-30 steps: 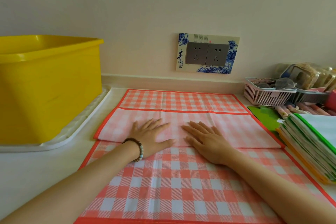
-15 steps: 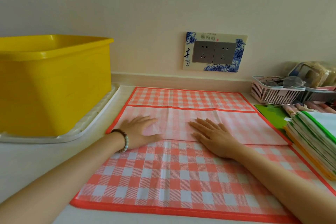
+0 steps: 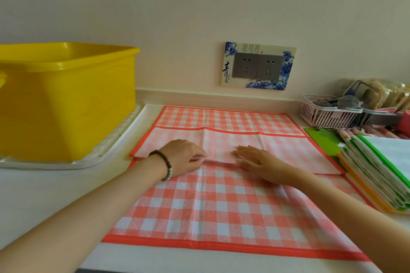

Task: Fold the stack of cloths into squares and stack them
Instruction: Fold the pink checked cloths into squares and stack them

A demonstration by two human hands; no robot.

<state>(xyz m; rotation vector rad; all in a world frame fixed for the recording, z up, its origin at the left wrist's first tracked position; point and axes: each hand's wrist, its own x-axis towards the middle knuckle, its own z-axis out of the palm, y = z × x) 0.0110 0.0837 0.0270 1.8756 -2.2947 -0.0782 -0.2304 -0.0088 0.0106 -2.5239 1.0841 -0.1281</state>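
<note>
A red-and-white checked cloth (image 3: 221, 206) lies spread on the white counter, with a pale folded band (image 3: 288, 150) lying across its far half. My left hand (image 3: 184, 158), a bead bracelet on its wrist, has its fingers curled and pinches the near edge of that band. My right hand (image 3: 255, 159) lies flat on the band beside it, fingers straight. A stack of cloths (image 3: 381, 173) with green and orange edges sits at the right.
A big yellow tub (image 3: 66, 99) stands on a white tray (image 3: 111, 146) at the left. A pink basket (image 3: 328, 113) with small items and packets sits at the back right. A wall socket plate (image 3: 258, 66) is behind the cloth.
My left hand went from lying flat to curling its fingers on the band's near edge. The right hand stayed flat. The view pulled back and shows the cloth's near hem.
</note>
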